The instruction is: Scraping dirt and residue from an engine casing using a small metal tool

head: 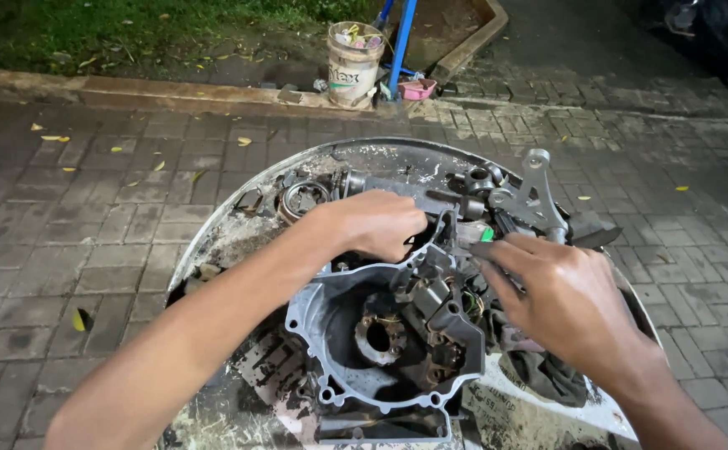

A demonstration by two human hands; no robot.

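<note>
Grey brick paving [89,217] fills the ground, with a grass strip and kerb along the 12 o'clock edge, where a pale bucket [354,62] stands beside blue poles [400,42] and a small pink dish [418,88]. At the centre sits a round, dirty white desk [239,225] carrying a silver engine case [380,342], its round opening facing up toward 6 o'clock. On the desk at 11 o'clock of the case lies a bearing ring [304,198]; at 1 o'clock a grey bracket [539,196] stands up, and at 4 o'clock a dark rag [551,375] lies bunched. Left hand [376,223] is curled closed over the case's upper rim, fingers tucked out of sight, gripping the case there. Right hand [568,296] rests at the case's 2 o'clock edge, fingers extended and pinched toward a small dark part; whether it actually holds anything I cannot tell.
</note>
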